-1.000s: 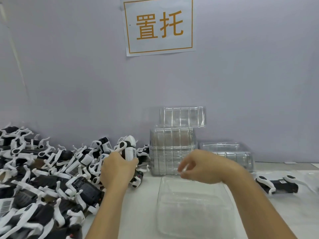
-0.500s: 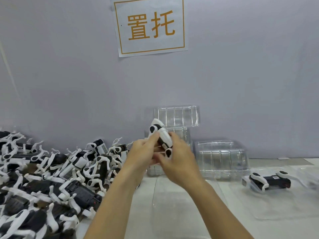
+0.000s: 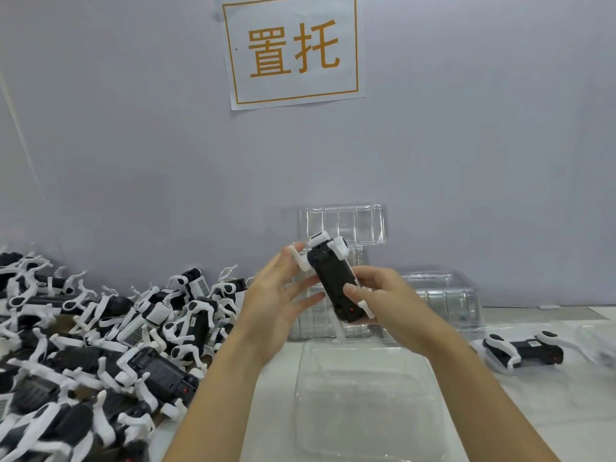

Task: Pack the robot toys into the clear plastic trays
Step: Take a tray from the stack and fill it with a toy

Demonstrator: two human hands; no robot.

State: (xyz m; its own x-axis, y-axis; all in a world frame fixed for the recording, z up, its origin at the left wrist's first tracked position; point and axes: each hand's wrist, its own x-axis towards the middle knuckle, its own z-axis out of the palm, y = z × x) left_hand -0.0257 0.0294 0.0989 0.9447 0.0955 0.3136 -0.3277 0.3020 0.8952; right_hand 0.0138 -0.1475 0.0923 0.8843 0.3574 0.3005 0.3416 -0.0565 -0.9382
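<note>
Nearest, the two forearms enter from the bottom edge, their elbows cut off. Between them a clear tray (image 3: 366, 405) lies on the white table (image 3: 550, 411); its outline is faint and its near rim is hard to trace against the surface. To the left, a heap of robot toys (image 3: 100, 345) — black bodies, white legs — runs off the left and bottom edges, so its full extent is not visible.

Above the tray, the robot toy (image 3: 336, 288) is held in the air, tilted, black underside toward the camera. The right hand (image 3: 390, 305) grips its lower end, thumb pressed on the black body, fingers curled behind and partly hidden. The left hand (image 3: 280, 301) has its fingers spread and straight, fingertips touching a white leg near the top.

At the right, a second toy (image 3: 523, 350) lies in another tray (image 3: 500, 365), barely distinguishable. Farther back, stacks of clear trays (image 3: 443, 301) stand against the wall, partly blocked by the hands — one tray (image 3: 346, 223) sits on top. A paper sign (image 3: 293, 51) with orange characters hangs above.
</note>
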